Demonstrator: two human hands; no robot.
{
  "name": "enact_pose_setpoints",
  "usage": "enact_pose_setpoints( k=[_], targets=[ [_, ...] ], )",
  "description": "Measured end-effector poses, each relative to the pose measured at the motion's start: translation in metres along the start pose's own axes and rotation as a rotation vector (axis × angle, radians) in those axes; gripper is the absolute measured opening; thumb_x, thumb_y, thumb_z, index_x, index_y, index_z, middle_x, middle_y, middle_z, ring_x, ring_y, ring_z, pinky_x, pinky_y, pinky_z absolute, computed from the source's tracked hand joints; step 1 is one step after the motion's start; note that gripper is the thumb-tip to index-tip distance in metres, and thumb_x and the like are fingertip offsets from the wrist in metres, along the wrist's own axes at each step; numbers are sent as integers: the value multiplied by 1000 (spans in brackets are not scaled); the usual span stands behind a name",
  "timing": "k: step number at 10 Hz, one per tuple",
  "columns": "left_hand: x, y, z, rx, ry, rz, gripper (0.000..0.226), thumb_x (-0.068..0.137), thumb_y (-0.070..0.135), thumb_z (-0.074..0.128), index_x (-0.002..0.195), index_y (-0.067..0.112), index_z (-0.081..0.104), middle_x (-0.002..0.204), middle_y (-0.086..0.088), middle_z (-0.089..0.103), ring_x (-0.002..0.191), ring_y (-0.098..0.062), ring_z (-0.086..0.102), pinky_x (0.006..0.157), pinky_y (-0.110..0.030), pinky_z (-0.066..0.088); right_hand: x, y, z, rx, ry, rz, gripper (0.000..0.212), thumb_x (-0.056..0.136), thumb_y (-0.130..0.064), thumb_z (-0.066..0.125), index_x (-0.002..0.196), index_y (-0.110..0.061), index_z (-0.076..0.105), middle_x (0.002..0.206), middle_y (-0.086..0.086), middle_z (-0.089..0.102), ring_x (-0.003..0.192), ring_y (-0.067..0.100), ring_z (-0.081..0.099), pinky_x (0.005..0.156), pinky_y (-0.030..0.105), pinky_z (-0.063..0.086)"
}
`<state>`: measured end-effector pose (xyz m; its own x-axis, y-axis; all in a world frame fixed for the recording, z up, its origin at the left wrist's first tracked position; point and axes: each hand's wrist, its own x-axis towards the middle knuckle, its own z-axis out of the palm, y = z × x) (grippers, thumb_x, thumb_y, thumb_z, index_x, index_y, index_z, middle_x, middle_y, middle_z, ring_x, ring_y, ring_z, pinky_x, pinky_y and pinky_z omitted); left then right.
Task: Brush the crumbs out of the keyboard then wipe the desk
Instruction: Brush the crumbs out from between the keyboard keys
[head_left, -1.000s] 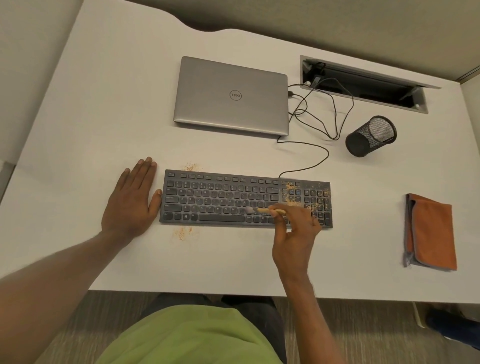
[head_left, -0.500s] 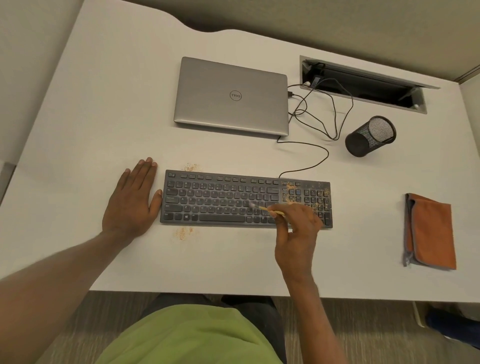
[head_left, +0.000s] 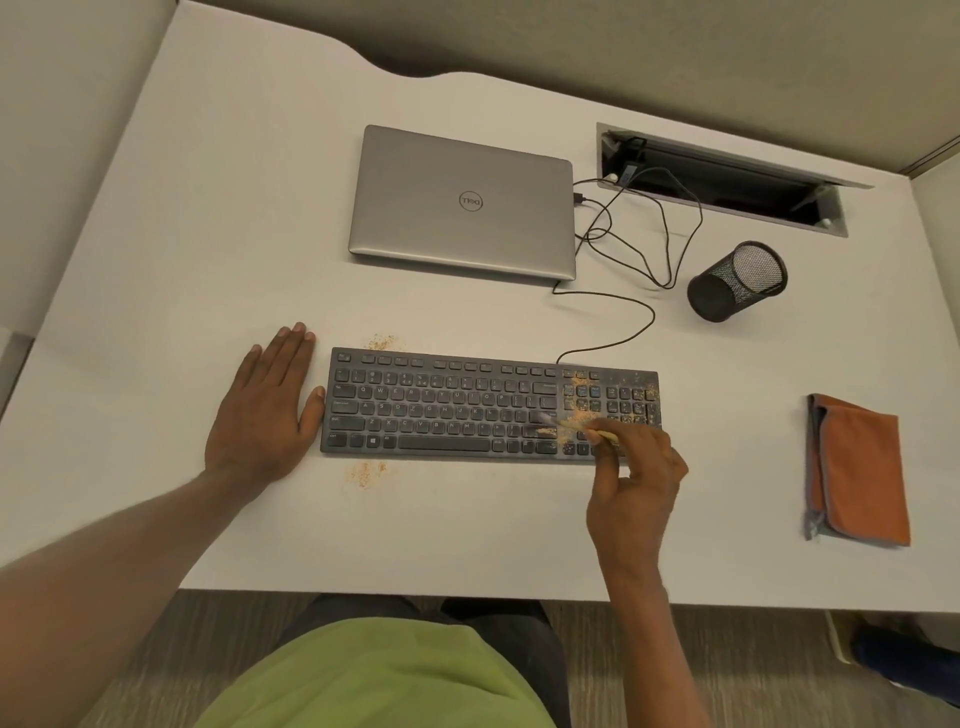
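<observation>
A dark keyboard (head_left: 447, 410) lies on the white desk (head_left: 208, 208). Orange crumbs (head_left: 582, 410) cover its number pad, and small crumb patches lie on the desk above its left end (head_left: 382, 342) and below it (head_left: 365, 474). My right hand (head_left: 636, 483) pinches a small brush (head_left: 571, 428) with a pale handle, whose blurred bristles touch the keys left of the number pad. My left hand (head_left: 265, 410) rests flat on the desk, its thumb against the keyboard's left end. A folded orange cloth (head_left: 860, 467) lies at the right.
A shut silver laptop (head_left: 462, 202) sits behind the keyboard, with black cables (head_left: 639, 244) running to a cable slot (head_left: 727, 176) in the desk. A black mesh pen cup (head_left: 737, 280) stands at the back right. The desk's front edge is close to my body.
My right hand and the brush have shifted right along the keyboard, toward the number pad. My left hand has stayed where it was.
</observation>
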<state>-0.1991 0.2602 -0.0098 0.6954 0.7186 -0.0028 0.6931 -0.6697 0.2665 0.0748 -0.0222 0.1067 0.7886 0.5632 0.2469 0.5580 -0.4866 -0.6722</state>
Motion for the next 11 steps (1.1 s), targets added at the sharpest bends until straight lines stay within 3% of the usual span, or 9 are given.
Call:
enact_pose_setpoints(
  k=[1,2,3,4,6,8,9,10,11],
  targets=[
    [0,0,0,-4,0,3,70,109,43,25,171,12,16,178,-5,16,166,-17,10,135,-44,12,-1,-4,9,42,-68,-27,14,94,-22,67,104,-29,73,104,-35,60,110,-5,51,94,39,35],
    [0,1,0,-5,-4,-1,70,109,44,25,171,13,15,179,-4,15,166,-16,9,135,-44,12,-3,8,9,-11,-36,51,18,94,-18,70,104,-33,71,103,-28,64,109,-4,52,95,46,35],
    [0,0,0,0,-2,-4,70,109,43,26,171,13,15,179,-4,15,166,-16,9,135,-43,11,-7,16,3,-87,59,137,17,97,-15,70,105,-30,71,106,-13,71,111,16,60,98,52,33],
    [0,0,1,2,0,-2,70,110,44,25,172,13,14,179,-4,15,166,-16,9,135,-44,12,-8,9,2,-34,119,212,9,99,-24,67,107,-26,71,108,-8,73,112,22,61,101,43,33],
    [0,0,1,4,-1,1,70,110,44,25,171,13,15,179,-4,15,166,-16,9,135,-43,11,-11,-8,15,140,71,255,16,100,-37,65,106,-25,75,107,-7,72,108,23,64,92,62,49],
    [0,0,1,0,2,-1,70,110,44,25,171,12,16,179,-4,16,166,-16,9,135,-44,12,-12,-1,11,5,162,320,9,98,-28,69,103,-35,66,96,-29,57,106,-20,42,96,65,39],
    [0,0,1,4,5,2,70,109,43,26,171,12,16,178,-5,17,166,-16,10,135,-43,11,-12,1,5,8,235,340,5,99,-31,68,104,-33,67,93,-19,60,108,-17,44,94,65,42],
    [0,0,1,5,1,0,70,110,44,25,171,12,16,179,-5,16,166,-16,9,135,-43,11,-11,-8,6,142,200,328,7,99,-34,67,104,-31,72,101,-10,70,107,13,63,91,57,52],
    [1,0,1,3,-3,-1,70,110,45,24,171,13,15,179,-4,15,166,-16,8,135,-43,11,-12,-15,15,216,126,312,10,99,-32,69,104,-28,75,104,-10,73,103,14,66,91,52,55]
  ],
)
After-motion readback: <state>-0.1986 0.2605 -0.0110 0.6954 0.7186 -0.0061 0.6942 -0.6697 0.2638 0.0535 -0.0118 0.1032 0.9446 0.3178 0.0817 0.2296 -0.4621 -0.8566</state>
